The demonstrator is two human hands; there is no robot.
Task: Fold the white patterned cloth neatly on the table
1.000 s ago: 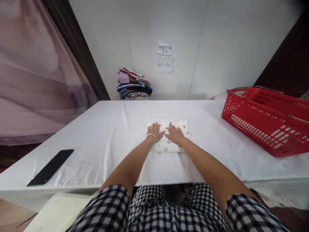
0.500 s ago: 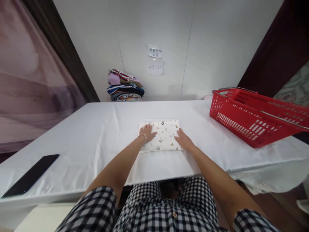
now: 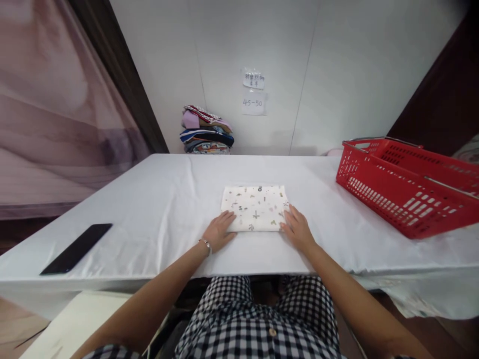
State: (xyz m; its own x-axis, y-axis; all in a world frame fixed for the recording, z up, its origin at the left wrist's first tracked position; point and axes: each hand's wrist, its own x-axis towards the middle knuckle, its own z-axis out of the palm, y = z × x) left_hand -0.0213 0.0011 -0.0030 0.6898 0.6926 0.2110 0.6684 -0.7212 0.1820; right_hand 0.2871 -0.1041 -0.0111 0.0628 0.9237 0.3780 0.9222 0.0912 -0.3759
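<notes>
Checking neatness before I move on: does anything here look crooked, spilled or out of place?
Nothing stands out. The folded cloth lies flat and square on the table, both hands at its near corners. The red basket sits upright.

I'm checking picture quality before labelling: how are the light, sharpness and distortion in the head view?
Head view: even, soft light, no glare on the white table; folded printed cloth and both hands, left hand and right hand, are sharp; wide-angle lens bends the red basket and table edges outward; wall notes too small to read.
</notes>
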